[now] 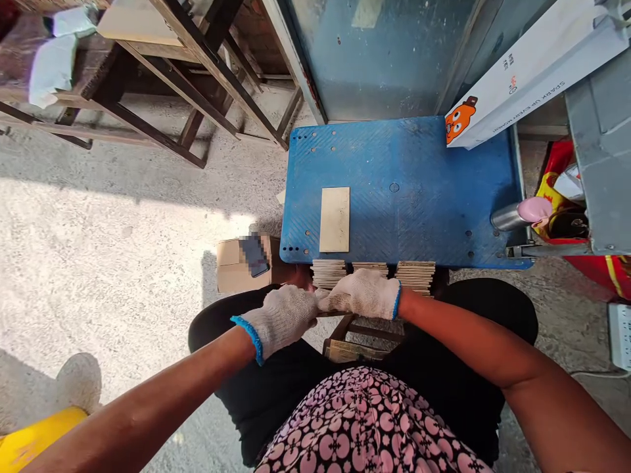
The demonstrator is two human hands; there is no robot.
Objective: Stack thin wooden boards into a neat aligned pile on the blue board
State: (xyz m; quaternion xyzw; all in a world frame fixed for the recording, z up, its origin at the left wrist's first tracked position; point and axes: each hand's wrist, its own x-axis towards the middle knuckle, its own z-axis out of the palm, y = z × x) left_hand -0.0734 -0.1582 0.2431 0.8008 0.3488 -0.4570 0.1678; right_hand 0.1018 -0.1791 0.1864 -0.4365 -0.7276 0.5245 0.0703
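My left hand [292, 316] and my right hand [367, 293], both in white knitted gloves with blue cuffs, meet above my lap. The fingers of both are closed around what looks like a thin wooden board [338, 313]; only a narrow brown strip shows, and the gloves hide the rest. Just beyond them stand stacks of thin pale boards: a left stack [328, 272], a middle stack [371, 266] partly covered by my right hand, and a right stack [415, 277]. One pale rectangular board [334, 220] lies flat on the blue platform [419, 164].
A cardboard box [231, 266] with a phone [255, 255] on it stands left of the platform. On the right are a white carton [532, 72], a metal flask [507, 217] and a power strip [620, 335]. Wooden frames [162, 118] stand at the back left.
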